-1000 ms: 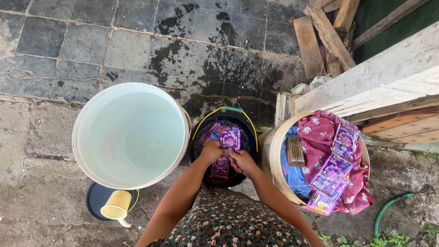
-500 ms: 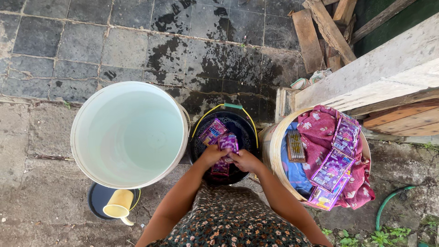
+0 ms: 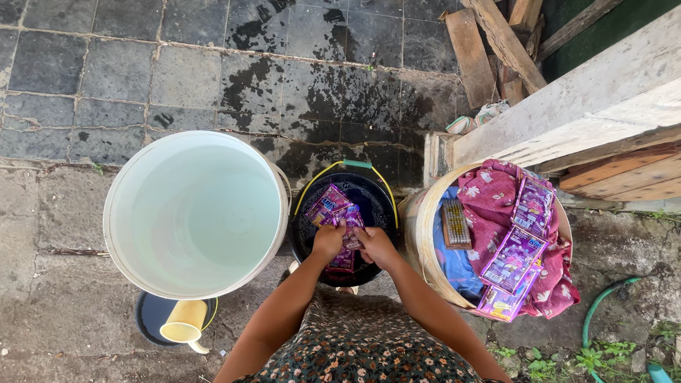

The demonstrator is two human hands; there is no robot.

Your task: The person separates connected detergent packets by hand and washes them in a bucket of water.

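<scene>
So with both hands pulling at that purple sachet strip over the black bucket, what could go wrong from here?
The purple sachet strip might tear unevenly between the left hand and right hand, spilling its contents outside the black bucket. Loose sachets could drop into the white water-filled bucket beside it. The wet stone floor looks slippery.

Head camera looks straight down, close above the hands (image 3: 352, 243).

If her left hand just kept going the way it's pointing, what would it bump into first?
The left hand points away from her, over the black bucket. It already grips the purple sachets, so those come first; beyond them, likely the bucket's far rim with its yellow handle, though depth is unclear.
</scene>
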